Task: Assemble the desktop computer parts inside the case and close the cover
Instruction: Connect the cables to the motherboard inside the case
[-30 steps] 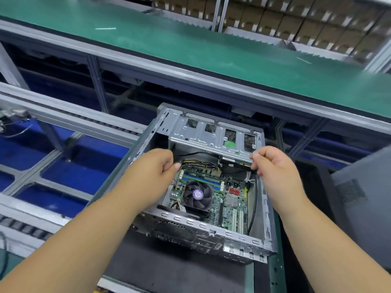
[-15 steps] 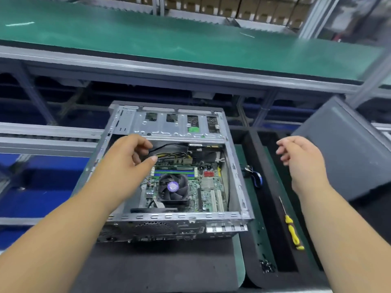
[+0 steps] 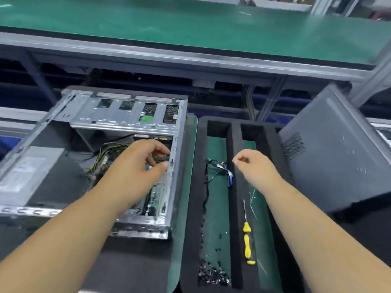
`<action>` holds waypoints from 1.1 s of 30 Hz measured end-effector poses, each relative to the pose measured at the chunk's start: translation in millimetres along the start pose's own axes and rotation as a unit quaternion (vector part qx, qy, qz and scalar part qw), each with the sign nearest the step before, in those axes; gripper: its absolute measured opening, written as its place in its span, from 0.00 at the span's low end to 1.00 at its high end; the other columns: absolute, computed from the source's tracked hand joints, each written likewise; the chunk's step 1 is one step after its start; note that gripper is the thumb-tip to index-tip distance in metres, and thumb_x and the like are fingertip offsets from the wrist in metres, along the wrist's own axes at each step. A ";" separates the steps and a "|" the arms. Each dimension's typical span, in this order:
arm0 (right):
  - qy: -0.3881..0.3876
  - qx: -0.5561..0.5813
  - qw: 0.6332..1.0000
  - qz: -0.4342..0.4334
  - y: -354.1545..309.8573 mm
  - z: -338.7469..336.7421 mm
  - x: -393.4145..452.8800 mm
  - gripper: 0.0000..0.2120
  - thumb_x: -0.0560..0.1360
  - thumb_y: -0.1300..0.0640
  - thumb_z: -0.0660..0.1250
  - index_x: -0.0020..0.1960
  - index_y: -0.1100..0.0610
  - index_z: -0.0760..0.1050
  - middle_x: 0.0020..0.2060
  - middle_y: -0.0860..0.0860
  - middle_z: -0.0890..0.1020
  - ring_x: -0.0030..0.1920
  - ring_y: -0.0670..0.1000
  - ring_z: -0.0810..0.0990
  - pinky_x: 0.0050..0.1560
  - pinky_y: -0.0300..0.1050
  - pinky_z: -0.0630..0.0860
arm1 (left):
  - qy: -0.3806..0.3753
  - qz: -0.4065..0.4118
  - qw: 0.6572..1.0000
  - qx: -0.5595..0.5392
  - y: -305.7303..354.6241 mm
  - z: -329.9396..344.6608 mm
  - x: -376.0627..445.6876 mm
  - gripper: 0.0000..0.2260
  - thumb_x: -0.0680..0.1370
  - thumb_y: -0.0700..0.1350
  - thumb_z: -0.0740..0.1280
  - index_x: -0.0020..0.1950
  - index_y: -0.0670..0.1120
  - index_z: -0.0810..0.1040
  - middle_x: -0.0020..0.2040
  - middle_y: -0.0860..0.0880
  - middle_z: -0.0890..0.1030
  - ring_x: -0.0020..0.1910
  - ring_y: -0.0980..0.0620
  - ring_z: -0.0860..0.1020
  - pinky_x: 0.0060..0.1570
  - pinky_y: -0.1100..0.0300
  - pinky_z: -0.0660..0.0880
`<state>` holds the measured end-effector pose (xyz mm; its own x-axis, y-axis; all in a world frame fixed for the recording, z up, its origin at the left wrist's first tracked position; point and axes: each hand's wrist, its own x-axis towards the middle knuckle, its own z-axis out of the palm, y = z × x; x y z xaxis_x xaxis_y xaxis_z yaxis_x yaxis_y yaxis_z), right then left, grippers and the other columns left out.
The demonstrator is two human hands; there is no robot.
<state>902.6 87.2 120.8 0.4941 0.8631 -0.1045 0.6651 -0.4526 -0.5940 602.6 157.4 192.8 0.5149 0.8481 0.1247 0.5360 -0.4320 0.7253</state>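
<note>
The open computer case point(image 3: 118, 157) lies on its side at the left of the worktop point(image 3: 135, 267), motherboard point(image 3: 156, 197) showing inside, a power supply point(image 3: 27, 176) at its left end and a drive cage point(image 3: 127, 115) along its far edge. The left hand point(image 3: 137, 170) hovers over the case's right half, fingers loosely curled, holding nothing. The right hand point(image 3: 256, 168) hangs above a black foam tray point(image 3: 190, 208) just right of the case, fingers loosely bent; whether they pinch anything I cannot tell. In the tray lie a cable bundle point(image 3: 218, 172), a yellow-handled screwdriver point(image 3: 246, 240) and loose screws point(image 3: 211, 273). The grey cover panel point(image 3: 334, 161) leans tilted at the worktop's right edge
</note>
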 end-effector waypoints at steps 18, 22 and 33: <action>-0.128 -0.356 0.916 -0.135 28.7 46.3 32.8 0.14 0.79 0.43 0.60 0.58 0.45 0.80 0.55 0.47 0.77 0.63 0.54 0.67 0.61 0.52 0.59 | 0.100 -0.124 0.987 -0.012 39.2 21.9 -33.0 0.08 0.76 0.41 0.69 0.49 0.56 0.80 0.38 0.61 0.73 0.34 0.64 0.72 0.34 0.75 0.66; -0.106 -0.132 0.980 -0.102 19.0 13.9 31.4 0.12 0.78 0.55 0.62 0.50 0.44 0.83 0.53 0.44 0.77 0.55 0.49 0.77 0.57 0.47 0.68 | 0.083 -0.122 0.989 -0.028 46.5 30.9 -31.5 0.08 0.77 0.42 0.68 0.49 0.56 0.80 0.42 0.57 0.75 0.33 0.64 0.72 0.34 0.74 0.67; -0.003 0.269 0.961 -0.061 -17.3 -75.0 11.5 0.21 0.73 0.64 0.59 0.41 0.42 0.85 0.39 0.50 0.84 0.33 0.47 0.76 0.36 0.38 0.73 | 0.029 -0.117 0.990 -0.076 75.7 53.0 -5.6 0.06 0.77 0.45 0.68 0.47 0.57 0.80 0.40 0.61 0.80 0.36 0.63 0.77 0.41 0.67 0.73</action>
<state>938.7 88.3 189.7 0.4266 0.9044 -0.0110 0.3319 -0.1679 -0.9282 675.7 103.7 211.1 0.3465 0.9377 -0.0237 0.5267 -0.1736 0.8321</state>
